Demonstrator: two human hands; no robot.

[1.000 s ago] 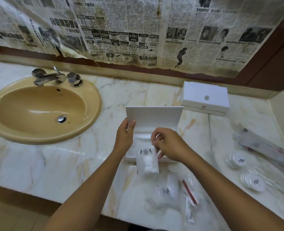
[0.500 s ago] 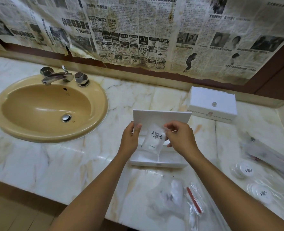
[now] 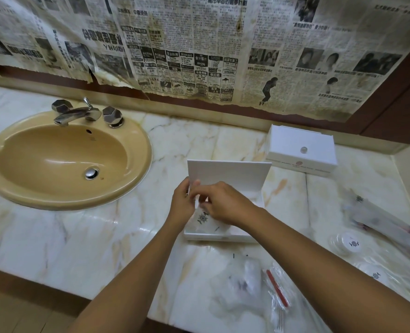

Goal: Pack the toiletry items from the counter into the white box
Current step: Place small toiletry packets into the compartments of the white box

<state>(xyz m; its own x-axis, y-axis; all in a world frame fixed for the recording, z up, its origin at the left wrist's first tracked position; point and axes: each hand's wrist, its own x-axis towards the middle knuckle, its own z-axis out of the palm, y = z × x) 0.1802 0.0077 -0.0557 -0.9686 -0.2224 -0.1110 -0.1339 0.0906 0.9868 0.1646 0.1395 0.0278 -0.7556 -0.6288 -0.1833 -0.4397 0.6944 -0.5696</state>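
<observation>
Presently noted, largest first. Marble bench (image 3: pixel 83 239) under everything, running out on all sides of the grip. Tan oval sink (image 3: pixel 62 162) set into it, well left of the grip, with chrome tap (image 3: pixel 79 112) at its far rim. Yellowed newspaper (image 3: pixel 199 49) across the wall, far beyond the grip. Closed white carton (image 3: pixel 301 150) with a small round knob, beyond and right of the grip, apart from it.

White box (image 3: pixel 225 179) directly beneath the grip, lid raised upright on the far side, tray lying on the bench. Clear sachet (image 3: pixel 205 219) bearing a dark emblem, lying tilted in the tray's left part, partly covered by the right hand.

Left hand (image 3: pixel 183 205): fingers curled at the lid's left edge, thumb up against its face; counted as gripping the lid edge. Right hand (image 3: pixel 225 205): fingers bent down onto the sachet's upper end, pinching it as far as can be made out.

Blurred long wrapped item (image 3: pixel 386 219) well right of the grip. Two round white containers (image 3: pixel 348 242), right and nearer. Clear packets (image 3: pixel 249 284) nearer than the grip, one holding a red-handled piece (image 3: pixel 277 288).
</observation>
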